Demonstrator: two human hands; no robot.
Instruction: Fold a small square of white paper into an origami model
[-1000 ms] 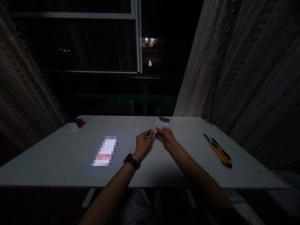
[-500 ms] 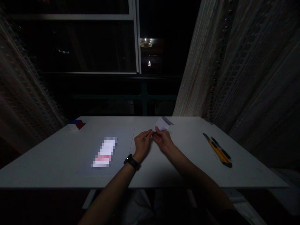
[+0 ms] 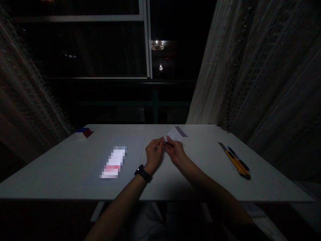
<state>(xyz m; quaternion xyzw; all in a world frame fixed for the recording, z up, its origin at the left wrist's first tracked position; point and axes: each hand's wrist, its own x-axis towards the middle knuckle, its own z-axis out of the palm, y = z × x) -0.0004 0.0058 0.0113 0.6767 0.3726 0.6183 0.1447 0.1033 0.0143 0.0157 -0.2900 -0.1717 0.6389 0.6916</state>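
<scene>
Both hands meet over the middle of the white table (image 3: 195,187), with a folded piece of paper (image 3: 175,134) between them. My right hand (image 3: 177,152) is closed on its lower edge, thumb lying on top of the sheet. My left hand (image 3: 154,154), with a dark watch (image 3: 142,173) on its wrist, pinches the paper's near corner, close against the right fingertips. The paper leans up and away from me, with a darker folded strip along its far right side. The fingertips hide the corner itself.
Left of my hands, a lit phone (image 3: 114,162), its screen blurred out, lies on a pale sheet (image 3: 136,144). A red, blue and white block (image 3: 84,133) stands at the far left. At right lie a yellow utility knife (image 3: 237,162) and a dark pen-like tool (image 3: 238,158).
The paper has tilted slightly, so its folded far edge now points more to the right. Both hands keep their grip. The whole view has shifted a little.
</scene>
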